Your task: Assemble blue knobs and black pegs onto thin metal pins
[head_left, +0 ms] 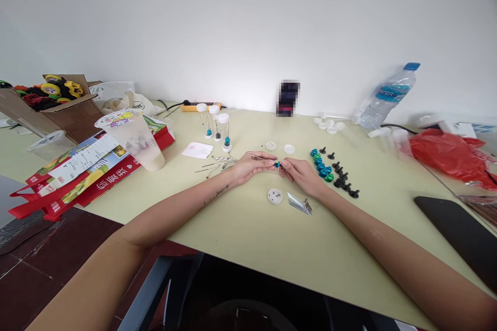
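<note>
Both hands meet over the middle of the table. My left hand (252,165) is closed, pinching a small blue metallic part (277,164), and a thin metal wire (254,156) runs along its fingers. My right hand (301,171) pinches the other side of the same part; a dark bit shows at its fingertips. Thin metal rods (217,164) lie loose beside my left hand. Near my right hand are blue and green metallic pieces (323,169) and several black stemmed pieces (341,181). A white cap with small dark bits (275,196) and a row of bent metal rods (298,204) lie closer to me.
Three clear tubes with white caps (222,119) stand at back left by an orange power strip (201,107). A drink cup (135,139) rests on a red bag (112,178). Rightward are a water bottle (390,95), red plastic bag (442,152) and black flat object (458,238).
</note>
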Demonstrator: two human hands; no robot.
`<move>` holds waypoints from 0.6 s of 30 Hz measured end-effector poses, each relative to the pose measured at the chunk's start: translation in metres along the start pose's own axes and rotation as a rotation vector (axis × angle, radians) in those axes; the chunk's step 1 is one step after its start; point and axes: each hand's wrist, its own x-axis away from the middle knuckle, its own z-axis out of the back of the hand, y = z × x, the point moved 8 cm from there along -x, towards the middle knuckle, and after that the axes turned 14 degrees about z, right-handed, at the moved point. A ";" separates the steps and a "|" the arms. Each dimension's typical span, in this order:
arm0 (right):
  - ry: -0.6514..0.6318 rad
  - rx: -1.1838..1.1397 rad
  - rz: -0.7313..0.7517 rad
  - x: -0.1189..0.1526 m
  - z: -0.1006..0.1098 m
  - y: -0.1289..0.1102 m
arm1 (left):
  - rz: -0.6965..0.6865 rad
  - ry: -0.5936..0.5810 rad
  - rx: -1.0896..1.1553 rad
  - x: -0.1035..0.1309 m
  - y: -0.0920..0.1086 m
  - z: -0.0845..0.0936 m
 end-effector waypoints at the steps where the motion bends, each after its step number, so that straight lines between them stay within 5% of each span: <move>1: -0.001 0.011 -0.007 0.000 0.000 0.000 | -0.001 0.003 -0.005 0.000 0.000 0.000; 18: 0.039 0.018 -0.035 0.000 0.003 -0.002 | 0.007 0.008 0.020 0.000 -0.001 0.001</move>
